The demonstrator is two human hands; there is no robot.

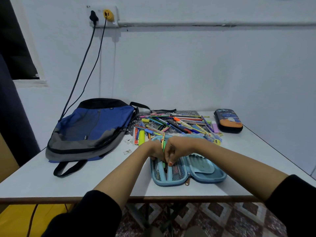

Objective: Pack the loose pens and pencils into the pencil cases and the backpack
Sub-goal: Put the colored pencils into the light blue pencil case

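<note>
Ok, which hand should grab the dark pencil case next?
Probably the right hand: the dark pencil case lies far right on the table, its side. The left hand would cross over the pens.

Left hand (153, 150) against right hand (178, 148), curled

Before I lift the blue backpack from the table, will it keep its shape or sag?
Probably sag: the backpack lies flat and creased, so it looks soft and nearly empty, likely light. Its loose strap lies beside the pens, so it may drag some along.
</note>
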